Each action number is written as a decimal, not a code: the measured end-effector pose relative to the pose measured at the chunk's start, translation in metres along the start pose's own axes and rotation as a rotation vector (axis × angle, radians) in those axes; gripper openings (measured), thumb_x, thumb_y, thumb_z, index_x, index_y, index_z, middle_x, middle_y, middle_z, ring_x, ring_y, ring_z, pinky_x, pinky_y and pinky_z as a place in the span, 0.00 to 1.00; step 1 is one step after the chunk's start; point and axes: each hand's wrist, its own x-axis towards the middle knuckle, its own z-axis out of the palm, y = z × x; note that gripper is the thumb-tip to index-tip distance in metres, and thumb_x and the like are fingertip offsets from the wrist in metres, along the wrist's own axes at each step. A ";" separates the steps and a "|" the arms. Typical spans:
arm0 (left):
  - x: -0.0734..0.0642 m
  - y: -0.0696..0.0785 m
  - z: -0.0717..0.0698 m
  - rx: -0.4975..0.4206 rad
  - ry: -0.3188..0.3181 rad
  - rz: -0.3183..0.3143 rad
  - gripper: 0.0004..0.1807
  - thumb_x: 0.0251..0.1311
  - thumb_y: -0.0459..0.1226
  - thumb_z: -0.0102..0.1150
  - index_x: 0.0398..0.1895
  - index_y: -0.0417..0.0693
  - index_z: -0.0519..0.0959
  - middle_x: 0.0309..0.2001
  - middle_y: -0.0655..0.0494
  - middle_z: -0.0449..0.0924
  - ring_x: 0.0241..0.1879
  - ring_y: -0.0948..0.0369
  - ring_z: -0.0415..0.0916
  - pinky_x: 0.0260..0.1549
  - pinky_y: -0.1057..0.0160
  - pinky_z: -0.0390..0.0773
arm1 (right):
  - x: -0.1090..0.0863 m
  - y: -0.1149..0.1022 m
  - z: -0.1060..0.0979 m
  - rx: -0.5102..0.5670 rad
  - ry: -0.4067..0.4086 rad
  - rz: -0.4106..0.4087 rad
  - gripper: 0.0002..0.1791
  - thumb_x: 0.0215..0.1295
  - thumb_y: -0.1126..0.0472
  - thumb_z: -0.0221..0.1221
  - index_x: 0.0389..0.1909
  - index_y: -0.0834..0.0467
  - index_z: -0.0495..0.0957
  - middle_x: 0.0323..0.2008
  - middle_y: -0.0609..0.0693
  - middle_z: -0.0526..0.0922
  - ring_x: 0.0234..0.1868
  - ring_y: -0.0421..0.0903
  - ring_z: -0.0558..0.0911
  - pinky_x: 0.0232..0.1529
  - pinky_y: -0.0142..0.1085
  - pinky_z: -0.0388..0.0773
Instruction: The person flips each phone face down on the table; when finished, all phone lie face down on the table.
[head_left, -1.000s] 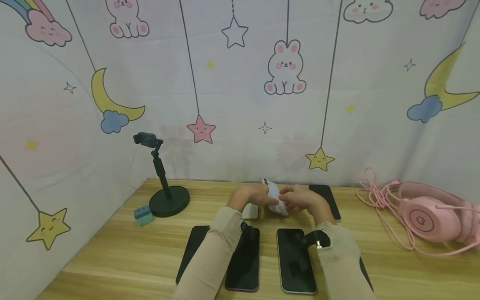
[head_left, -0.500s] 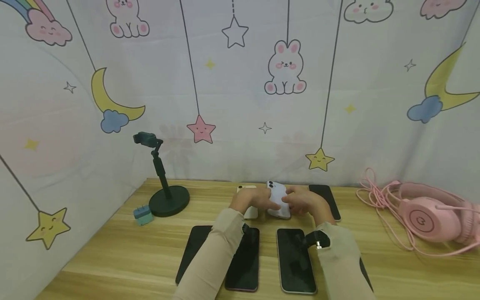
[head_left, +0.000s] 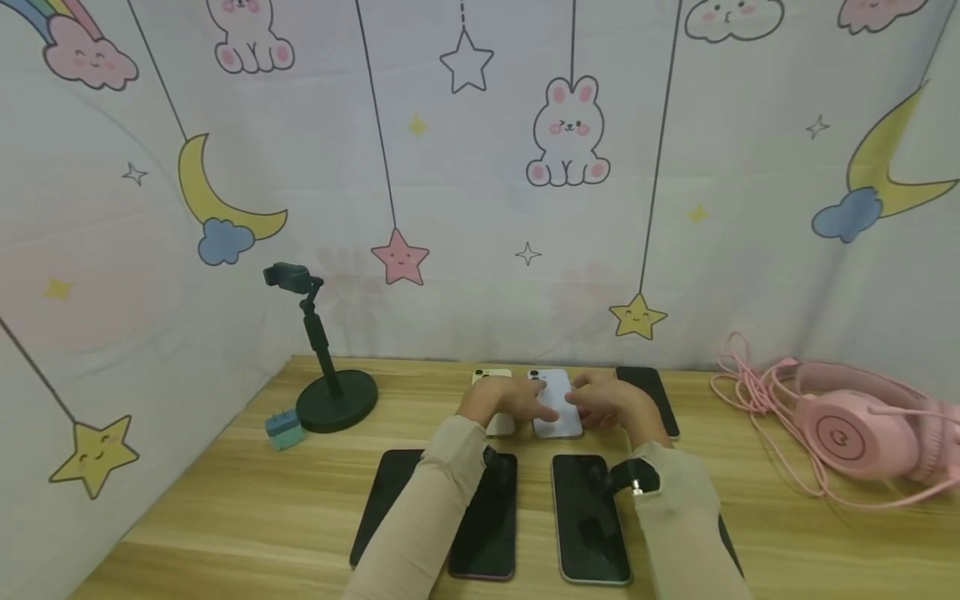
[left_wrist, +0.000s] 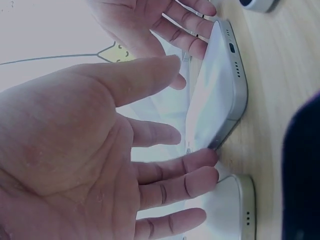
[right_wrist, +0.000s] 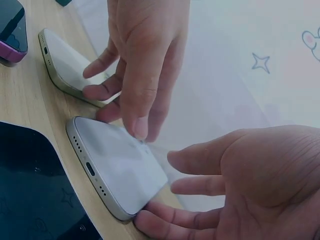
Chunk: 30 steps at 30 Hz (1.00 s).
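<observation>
A pale lavender smartphone lies face down near the back of the table, its camera end toward the wall. My left hand is at its left side, fingers fairly straight; in the left wrist view a fingertip is right at the edge of the phone. My right hand is at the other side, its lower fingertips by the corner of the phone in the right wrist view. Neither hand grips it. A cream smartphone, also face down, lies just left, partly hidden by my left hand.
Face-up dark phones lie nearer me: one partly under my left sleeve, one beside it, one mid-right. Another dark phone lies back right. Around stand a black phone stand, blue-green chargers and pink headphones.
The lavender phone was tilted up between my hands a second ago; it has come down flat on the table beside the cream phone. My fingers have loosened from it.
</observation>
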 end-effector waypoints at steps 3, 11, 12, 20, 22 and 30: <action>-0.001 -0.001 -0.001 -0.012 0.005 0.012 0.41 0.73 0.55 0.49 0.80 0.44 0.51 0.78 0.48 0.53 0.76 0.54 0.53 0.71 0.54 0.56 | 0.000 0.000 0.000 -0.010 0.001 -0.006 0.28 0.76 0.57 0.53 0.69 0.69 0.62 0.44 0.61 0.83 0.39 0.51 0.85 0.42 0.45 0.79; -0.005 0.000 -0.002 -0.049 -0.008 0.050 0.39 0.76 0.52 0.46 0.81 0.45 0.48 0.78 0.47 0.52 0.76 0.53 0.52 0.71 0.53 0.56 | -0.002 0.000 -0.002 -0.014 0.000 0.014 0.29 0.76 0.56 0.53 0.69 0.69 0.62 0.44 0.60 0.83 0.37 0.49 0.85 0.40 0.42 0.78; -0.005 0.000 -0.002 -0.051 -0.009 0.058 0.38 0.77 0.51 0.45 0.81 0.45 0.47 0.78 0.47 0.52 0.76 0.53 0.52 0.71 0.53 0.56 | -0.002 0.000 -0.002 -0.015 0.002 0.018 0.29 0.76 0.56 0.53 0.69 0.69 0.62 0.44 0.60 0.83 0.37 0.49 0.85 0.40 0.42 0.78; -0.005 -0.001 -0.003 -0.111 -0.029 0.096 0.35 0.80 0.45 0.40 0.81 0.43 0.43 0.80 0.47 0.43 0.76 0.55 0.52 0.72 0.54 0.52 | -0.005 0.004 -0.004 -0.016 -0.006 0.024 0.28 0.76 0.57 0.52 0.69 0.69 0.63 0.45 0.61 0.82 0.39 0.51 0.84 0.41 0.43 0.79; -0.005 -0.001 -0.003 -0.122 -0.027 0.095 0.35 0.79 0.45 0.41 0.81 0.44 0.43 0.80 0.48 0.43 0.74 0.55 0.55 0.72 0.54 0.53 | -0.005 0.005 -0.005 -0.015 -0.011 0.021 0.28 0.76 0.56 0.52 0.68 0.68 0.63 0.46 0.61 0.82 0.39 0.51 0.83 0.41 0.44 0.79; -0.005 -0.002 -0.003 -0.158 -0.024 0.100 0.37 0.77 0.45 0.45 0.81 0.44 0.44 0.72 0.45 0.64 0.56 0.58 0.74 0.71 0.53 0.56 | -0.008 0.006 -0.007 0.010 -0.017 0.022 0.26 0.75 0.57 0.52 0.67 0.68 0.64 0.46 0.62 0.81 0.37 0.51 0.84 0.41 0.44 0.80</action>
